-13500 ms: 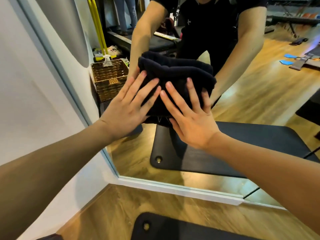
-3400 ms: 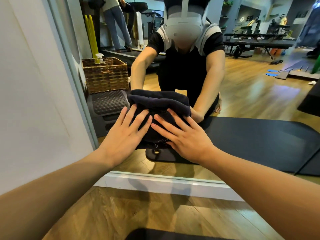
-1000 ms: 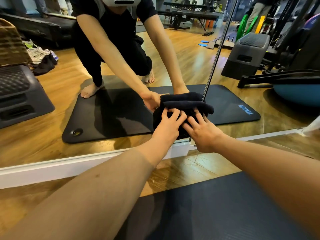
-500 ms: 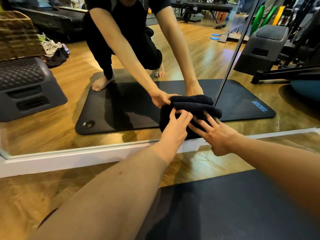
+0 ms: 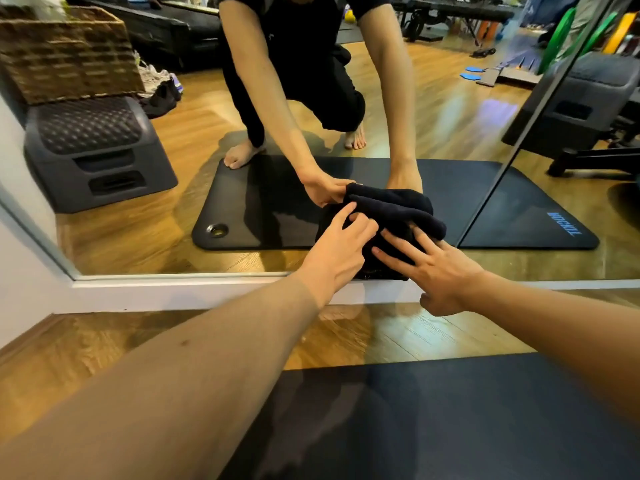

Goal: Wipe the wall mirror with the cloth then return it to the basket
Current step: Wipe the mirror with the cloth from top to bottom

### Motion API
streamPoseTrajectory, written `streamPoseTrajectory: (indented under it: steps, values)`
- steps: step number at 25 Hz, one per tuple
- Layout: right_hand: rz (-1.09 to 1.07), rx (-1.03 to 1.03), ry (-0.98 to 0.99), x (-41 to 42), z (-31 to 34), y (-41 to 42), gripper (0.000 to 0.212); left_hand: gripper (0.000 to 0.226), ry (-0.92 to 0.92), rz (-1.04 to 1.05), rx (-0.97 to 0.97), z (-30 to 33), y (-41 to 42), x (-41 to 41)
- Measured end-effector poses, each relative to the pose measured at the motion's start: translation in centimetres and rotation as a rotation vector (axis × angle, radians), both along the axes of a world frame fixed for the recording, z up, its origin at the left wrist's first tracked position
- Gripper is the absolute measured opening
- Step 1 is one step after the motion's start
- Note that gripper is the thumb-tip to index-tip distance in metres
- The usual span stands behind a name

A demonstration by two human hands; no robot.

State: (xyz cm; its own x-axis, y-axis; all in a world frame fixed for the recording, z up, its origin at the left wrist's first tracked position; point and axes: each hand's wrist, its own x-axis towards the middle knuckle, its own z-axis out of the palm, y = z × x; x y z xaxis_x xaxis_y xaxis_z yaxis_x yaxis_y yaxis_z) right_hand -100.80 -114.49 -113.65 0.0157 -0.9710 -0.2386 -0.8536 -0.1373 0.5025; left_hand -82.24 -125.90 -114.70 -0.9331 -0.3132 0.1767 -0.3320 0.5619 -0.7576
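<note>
Low on the glass: the cloth [image 5: 388,216] is bunched against the wall mirror [image 5: 173,202] near its bottom edge, to reach the lowest strip.
Left hand [image 5: 341,247]: fingers curled into the cloth, gripping it.
Right hand [image 5: 433,268]: fingers spread flat, pressing the cloth on.
Basket [image 5: 69,53]: seen as a reflection only, on a grey step [image 5: 93,147].

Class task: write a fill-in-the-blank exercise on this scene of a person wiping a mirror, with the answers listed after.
1. Both hands press a black ____ against the mirror.
2. The left hand and right hand work near the mirror's ____ edge.
3. The basket seen in the mirror is made of ____.

Answers: cloth; bottom; wicker
</note>
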Motion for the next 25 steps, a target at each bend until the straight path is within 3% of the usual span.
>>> streamPoseTrajectory:
  steps: [12,25]
  values:
    - [0.190,-0.014,-0.041,12.3,0.2,-6.7,0.106,0.059,0.053,0.154,0.064,-0.3,-4.9,14.6]
    - [0.312,-0.029,-0.173,30.8,-1.8,-15.6,0.105,0.062,0.155,0.492,0.225,0.1,-10.7,33.7]
